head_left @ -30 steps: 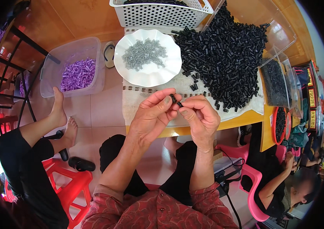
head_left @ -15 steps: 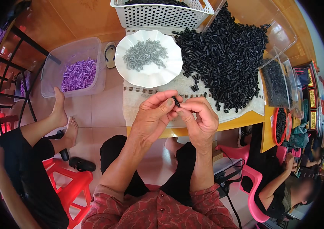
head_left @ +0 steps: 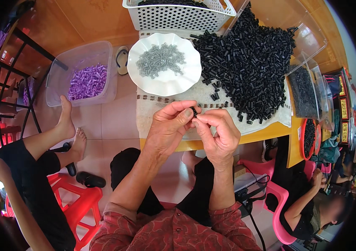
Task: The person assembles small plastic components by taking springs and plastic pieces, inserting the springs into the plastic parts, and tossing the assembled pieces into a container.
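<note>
Between the thumb and index finger of my left hand is a small black plastic cylinder. My right hand is closed in a pinch against the near right side of that cylinder; whatever its fingertips hold is hidden. Both hands hover over the table's front edge. Beyond them stands a white scalloped plate bearing a heap of small clear plastic pieces. A large pile of similar black cylinders spreads over the pale cloth to the right, with a few loose ones near my right hand.
A white perforated basket of black pieces stands at the back. Clear bins and a red-rimmed container are at the right. On the floor, a translucent tub holds purple pieces. Other people sit on both sides, near a red stool.
My hands stay in nearly the same place, with the right fingertips shifting slightly at the black cylinder. At the far left, another person's hand has moved a little to the right.
</note>
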`<move>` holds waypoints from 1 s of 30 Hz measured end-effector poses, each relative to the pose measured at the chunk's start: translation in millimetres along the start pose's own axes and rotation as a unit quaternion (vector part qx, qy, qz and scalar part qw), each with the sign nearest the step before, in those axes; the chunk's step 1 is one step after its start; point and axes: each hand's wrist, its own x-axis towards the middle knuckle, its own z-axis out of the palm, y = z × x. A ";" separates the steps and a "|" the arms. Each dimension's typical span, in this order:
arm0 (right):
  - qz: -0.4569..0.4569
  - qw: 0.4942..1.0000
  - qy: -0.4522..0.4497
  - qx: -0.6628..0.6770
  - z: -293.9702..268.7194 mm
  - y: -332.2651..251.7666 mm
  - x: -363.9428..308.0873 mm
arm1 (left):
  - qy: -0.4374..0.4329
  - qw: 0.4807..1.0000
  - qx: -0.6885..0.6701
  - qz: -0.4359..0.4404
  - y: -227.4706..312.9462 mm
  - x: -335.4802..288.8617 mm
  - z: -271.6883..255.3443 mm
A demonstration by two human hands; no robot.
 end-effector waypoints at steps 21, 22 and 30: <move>0.006 1.000 0.010 -0.016 -3.0 1.0 0.9 | -0.002 0.999 0.044 0.012 0.7 -1.0 4.1; -0.008 1.000 0.010 -0.028 -3.2 2.4 1.4 | -0.002 0.999 0.045 0.012 0.8 -0.8 4.2; -0.079 0.996 -0.028 -0.030 -0.2 11.2 5.3 | 0.000 0.999 0.039 -0.023 6.3 -0.2 5.5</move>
